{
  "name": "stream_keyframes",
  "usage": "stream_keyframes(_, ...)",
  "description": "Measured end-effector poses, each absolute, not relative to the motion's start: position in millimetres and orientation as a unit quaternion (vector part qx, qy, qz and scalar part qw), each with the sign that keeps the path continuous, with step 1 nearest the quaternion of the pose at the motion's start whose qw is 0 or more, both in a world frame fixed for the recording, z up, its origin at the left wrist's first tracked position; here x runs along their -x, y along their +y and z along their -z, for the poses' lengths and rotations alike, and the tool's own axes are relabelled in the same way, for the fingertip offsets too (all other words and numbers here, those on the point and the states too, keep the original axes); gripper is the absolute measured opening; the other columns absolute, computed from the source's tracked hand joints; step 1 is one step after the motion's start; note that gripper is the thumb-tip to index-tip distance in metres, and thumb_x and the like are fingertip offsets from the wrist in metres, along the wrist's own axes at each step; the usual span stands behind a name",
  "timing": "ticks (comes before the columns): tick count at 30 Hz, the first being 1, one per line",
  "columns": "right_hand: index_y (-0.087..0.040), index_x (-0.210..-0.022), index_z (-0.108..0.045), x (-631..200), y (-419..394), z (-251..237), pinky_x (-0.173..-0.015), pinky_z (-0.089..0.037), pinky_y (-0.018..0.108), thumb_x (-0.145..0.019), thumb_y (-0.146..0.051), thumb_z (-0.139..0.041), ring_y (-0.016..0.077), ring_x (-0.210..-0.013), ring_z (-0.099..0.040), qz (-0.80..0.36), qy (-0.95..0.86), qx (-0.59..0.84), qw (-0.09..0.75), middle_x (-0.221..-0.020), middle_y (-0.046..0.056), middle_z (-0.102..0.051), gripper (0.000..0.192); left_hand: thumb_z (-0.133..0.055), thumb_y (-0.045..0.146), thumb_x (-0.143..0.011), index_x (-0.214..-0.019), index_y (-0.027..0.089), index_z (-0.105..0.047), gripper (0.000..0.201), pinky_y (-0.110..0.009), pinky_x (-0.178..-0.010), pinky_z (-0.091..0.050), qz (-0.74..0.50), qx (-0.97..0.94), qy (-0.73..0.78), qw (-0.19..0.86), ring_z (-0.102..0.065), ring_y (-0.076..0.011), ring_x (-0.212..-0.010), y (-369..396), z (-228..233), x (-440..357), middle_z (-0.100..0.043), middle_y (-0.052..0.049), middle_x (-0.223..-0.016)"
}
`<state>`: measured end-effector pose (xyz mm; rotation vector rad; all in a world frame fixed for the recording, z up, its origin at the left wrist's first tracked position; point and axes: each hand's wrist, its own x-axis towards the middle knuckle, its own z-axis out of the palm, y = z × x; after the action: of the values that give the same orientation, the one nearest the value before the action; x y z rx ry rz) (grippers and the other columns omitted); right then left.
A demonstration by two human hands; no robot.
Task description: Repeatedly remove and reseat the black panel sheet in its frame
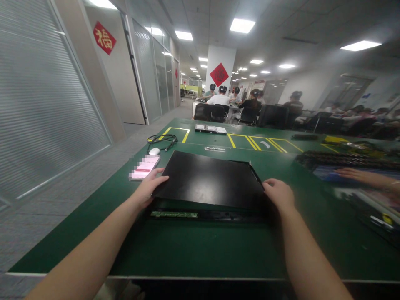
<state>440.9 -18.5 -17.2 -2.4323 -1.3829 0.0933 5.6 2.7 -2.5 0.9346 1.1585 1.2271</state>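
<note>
A flat black cover panel point(203, 177) is held between my two hands over the green table. My left hand point(148, 188) grips its left edge, the thumb lying on top. On the right edge, by a narrow raised rim, my right hand point(279, 192) has its fingers closed. The near edge of the panel sits above a dark casing point(231, 215), along whose front a strip of green circuit board point(174, 214) shows. The panel hides the rest of the casing, and whether the two touch there I cannot tell.
Left of the panel lie a phone point(144, 167), a white mouse point(154, 151) and a coiled black cable point(162, 141). Beyond it are small metal parts point(214, 148) and a dark tray point(210, 129). At right, a co-worker's hand point(359, 175) reaches over blurred equipment.
</note>
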Motion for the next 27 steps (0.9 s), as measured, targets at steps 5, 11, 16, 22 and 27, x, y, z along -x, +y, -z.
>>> stream_keyframes(5, -0.028, -0.103, -0.081, -442.3, -18.2, 18.1, -0.066, -0.044, 0.031, -0.087, -0.038, -0.051, 0.0254, -0.091, -0.071, -0.044, -0.486, 0.853, 0.185, -0.094, 0.006, -0.078, 0.036, -0.081, 0.018, -0.069, -0.114, 0.018, -0.063, 0.048, -0.026, -0.055, -0.056, -0.521, -0.401, 0.5, 0.563, -0.072, -0.0193, -0.06, 2.7, 2.5, -4.4, -0.077, -0.004, -0.079)
stream_keyframes(11, -0.028, -0.103, -0.081, -442.4, -17.5, 17.5, -0.066, -0.044, 0.032, -0.087, -0.039, -0.05, 0.0259, -0.092, -0.07, -0.052, -0.48, 0.857, 0.182, -0.092, 0.005, -0.078, 0.036, -0.083, 0.018, -0.067, -0.113, 0.019, -0.064, 0.05, -0.026, -0.055, -0.057, -0.523, -0.401, 0.501, 0.561, -0.072, -0.0191, -0.059, 2.0, 2.4, -4.7, -0.078, -0.004, -0.078)
stream_keyframes(16, -0.028, -0.102, -0.081, -443.9, -16.8, 19.8, -0.067, -0.045, 0.032, -0.087, -0.039, -0.051, 0.0261, -0.091, -0.07, -0.05, -0.486, 0.853, 0.186, -0.094, 0.006, -0.078, 0.036, -0.089, 0.024, -0.06, -0.105, 0.019, -0.072, 0.048, -0.031, -0.069, -0.061, -0.531, -0.43, 0.507, 0.525, -0.077, -0.0247, -0.08, 5.3, 5.1, 0.4, -0.081, -0.007, -0.091)
stream_keyframes(22, -0.027, -0.102, -0.081, -444.7, -15.7, 21.3, -0.067, -0.046, 0.032, -0.087, -0.039, -0.052, 0.0266, -0.091, -0.07, -0.048, -0.484, 0.854, 0.184, -0.093, 0.006, -0.078, 0.036, -0.097, 0.027, -0.049, -0.096, 0.019, -0.079, 0.051, -0.04, -0.09, -0.06, -0.523, -0.461, 0.561, 0.448, -0.071, -0.0368, -0.114, 8.8, 6.0, 7.5, -0.081, -0.012, -0.106)
stream_keyframes(27, -0.027, -0.102, -0.081, -443.2, -16.6, 20.0, -0.066, -0.045, 0.031, -0.087, -0.038, -0.051, 0.0253, -0.089, -0.07, -0.054, -0.478, 0.855, 0.191, -0.092, 0.006, -0.078, 0.035, -0.096, 0.019, -0.049, -0.091, 0.019, -0.08, 0.045, -0.041, -0.1, -0.056, -0.522, -0.466, 0.577, 0.42, -0.068, -0.038, -0.122, 9.0, 5.9, 8.4, -0.079, -0.016, -0.115)
